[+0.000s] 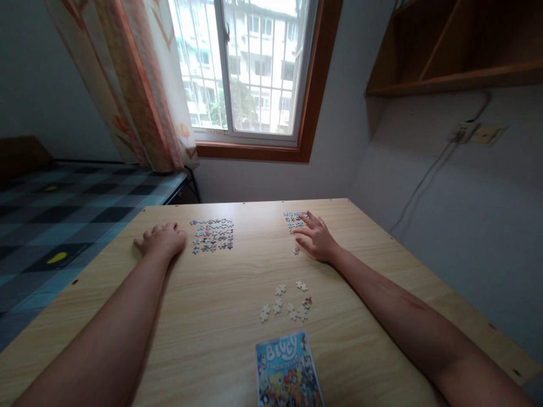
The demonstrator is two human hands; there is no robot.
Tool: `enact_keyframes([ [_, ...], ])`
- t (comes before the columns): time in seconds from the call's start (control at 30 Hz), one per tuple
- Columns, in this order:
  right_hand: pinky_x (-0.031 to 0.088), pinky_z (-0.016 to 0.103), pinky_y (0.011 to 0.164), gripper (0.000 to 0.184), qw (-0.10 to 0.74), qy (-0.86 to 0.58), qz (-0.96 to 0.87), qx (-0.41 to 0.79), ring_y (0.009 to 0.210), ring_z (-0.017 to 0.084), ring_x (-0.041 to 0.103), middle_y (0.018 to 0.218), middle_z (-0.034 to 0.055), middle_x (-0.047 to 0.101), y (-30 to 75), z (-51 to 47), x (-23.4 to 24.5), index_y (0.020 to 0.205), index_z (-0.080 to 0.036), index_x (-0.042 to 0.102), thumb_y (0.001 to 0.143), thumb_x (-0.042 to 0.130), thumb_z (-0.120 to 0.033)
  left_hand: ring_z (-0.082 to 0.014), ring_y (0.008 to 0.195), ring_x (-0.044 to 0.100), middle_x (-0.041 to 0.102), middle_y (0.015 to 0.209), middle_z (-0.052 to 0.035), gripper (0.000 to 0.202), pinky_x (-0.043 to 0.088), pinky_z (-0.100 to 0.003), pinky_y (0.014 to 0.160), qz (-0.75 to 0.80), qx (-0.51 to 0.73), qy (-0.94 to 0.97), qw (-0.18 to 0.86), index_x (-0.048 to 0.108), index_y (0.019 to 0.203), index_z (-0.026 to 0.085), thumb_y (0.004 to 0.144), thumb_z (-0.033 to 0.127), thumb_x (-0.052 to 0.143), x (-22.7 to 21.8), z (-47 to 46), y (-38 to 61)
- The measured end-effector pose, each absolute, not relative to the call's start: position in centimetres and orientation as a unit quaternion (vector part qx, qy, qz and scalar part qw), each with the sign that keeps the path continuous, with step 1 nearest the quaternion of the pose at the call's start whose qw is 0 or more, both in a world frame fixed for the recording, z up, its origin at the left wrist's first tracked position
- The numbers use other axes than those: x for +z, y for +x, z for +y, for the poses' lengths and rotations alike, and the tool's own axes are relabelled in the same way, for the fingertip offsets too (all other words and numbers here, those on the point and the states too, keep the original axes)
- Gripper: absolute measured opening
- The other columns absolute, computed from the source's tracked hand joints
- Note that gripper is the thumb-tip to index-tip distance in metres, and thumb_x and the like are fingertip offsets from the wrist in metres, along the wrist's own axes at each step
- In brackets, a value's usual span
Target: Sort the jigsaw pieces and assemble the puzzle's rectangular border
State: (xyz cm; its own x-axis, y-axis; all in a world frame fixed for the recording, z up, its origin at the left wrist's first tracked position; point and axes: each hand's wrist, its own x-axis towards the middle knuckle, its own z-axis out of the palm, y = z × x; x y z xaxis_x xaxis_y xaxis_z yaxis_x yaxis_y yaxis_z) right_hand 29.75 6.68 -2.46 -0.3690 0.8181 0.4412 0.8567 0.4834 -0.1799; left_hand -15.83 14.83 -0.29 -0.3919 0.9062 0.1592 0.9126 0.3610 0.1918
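- Small puzzle patch on the far right part of the table: a narrow cluster of joined, colourful cardboard pieces with a ragged outline, under the fingertips of the right hand.
- Right hand palm down on the wood, fingers spread and pointing forward-left, pinching nothing; a single piece lying apart, just beside the thumb.
- Left hand palm down well apart to the left, fingers loosely together and slightly curled, empty, just beside the larger puzzle patch.
- Larger puzzle patch between the two hands: roughly square, flat, speckled blue, purple and white, with gaps inside and notched edges.
- Scattered pieces nearer the body, mostly pale with the blank side up, one showing colour at the right end of the group.
- Bluey picture at the near edge, glossy, blue at the top with "BLUEY" in pale letters over a crowded cartoon scene; box or card, cannot tell.
- Table in light wood-grain laminate, smooth and matte, with small dark screw heads along its edges.
- Bed to the left of the table, covered in a blue, grey and black checked cloth.
- Curtain in thin orange-and-cream fabric, drawn to the left of the window; brown wooden frame, white sashes, a pale building outside.
- Shelf of brown wood high on the plain wall at right; below it a socket with a pale cable trailing down.
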Motion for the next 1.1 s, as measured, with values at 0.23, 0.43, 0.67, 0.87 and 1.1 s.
enact_keyframes([
  [0.23,0.032,0.047,0.110,0.019,0.279,-0.409,-0.868,-0.042,0.115,0.027,0.054,0.108,0.0069,0.069,29.2,5.7,-1.3,0.079,-0.024,0.070,0.083,0.073,-0.042,-0.0379,0.135,0.042,0.046,0.152,-0.0153,0.059,0.029,-0.061,0.109,-0.831,-0.108,-0.545,0.006,0.053,0.143,0.024,0.091,0.047,0.037,0.0,14.7,-15.6],
  [0.43,0.037,0.042,0.101,0.014,0.261,-0.389,-0.883,-0.042,0.104,0.024,0.055,0.106,0.0052,0.069,29.2,5.6,-1.2,0.076,-0.024,0.073,0.082,0.075,-0.036,-0.0385,0.135,0.041,0.043,0.155,-0.0161,0.061,0.031,-0.060,0.108,-0.831,-0.101,-0.547,0.004,0.051,0.145,0.022,0.092,0.046,0.035,0.2,14.5,-15.5],
  [0.67,0.041,0.041,0.093,0.016,0.259,-0.458,-0.849,-0.057,0.098,0.024,0.057,0.094,0.0065,0.072,31.2,7.3,-2.0,0.088,-0.026,0.081,0.091,0.068,-0.035,-0.0381,0.135,0.042,0.045,0.154,-0.0163,0.061,0.030,-0.061,0.108,-0.829,-0.109,-0.548,0.010,0.051,0.146,0.023,0.090,0.046,0.037,-0.2,14.7,-15.7],
  [0.87,0.041,0.043,0.095,0.029,0.259,-0.505,-0.819,-0.081,0.104,0.026,0.057,0.105,0.0090,0.073,31.1,7.3,-2.3,0.100,-0.025,0.081,0.098,0.056,-0.038,-0.0386,0.136,0.041,0.045,0.153,-0.0163,0.061,0.029,-0.062,0.109,-0.828,-0.120,-0.548,0.002,0.052,0.144,0.023,0.090,0.046,0.039,-0.2,14.7,-15.8],
  [1.1,0.037,0.048,0.107,0.029,0.227,-0.524,-0.816,-0.084,0.129,0.029,0.049,0.134,0.0070,0.065,30.7,7.4,-2.6,0.110,-0.027,0.078,0.097,0.053,-0.034,-0.0385,0.136,0.041,0.045,0.154,-0.0162,0.062,0.029,-0.061,0.109,-0.831,-0.113,-0.544,-0.003,0.051,0.146,0.023,0.090,0.046,0.039,0.4,14.3,-15.3],
])
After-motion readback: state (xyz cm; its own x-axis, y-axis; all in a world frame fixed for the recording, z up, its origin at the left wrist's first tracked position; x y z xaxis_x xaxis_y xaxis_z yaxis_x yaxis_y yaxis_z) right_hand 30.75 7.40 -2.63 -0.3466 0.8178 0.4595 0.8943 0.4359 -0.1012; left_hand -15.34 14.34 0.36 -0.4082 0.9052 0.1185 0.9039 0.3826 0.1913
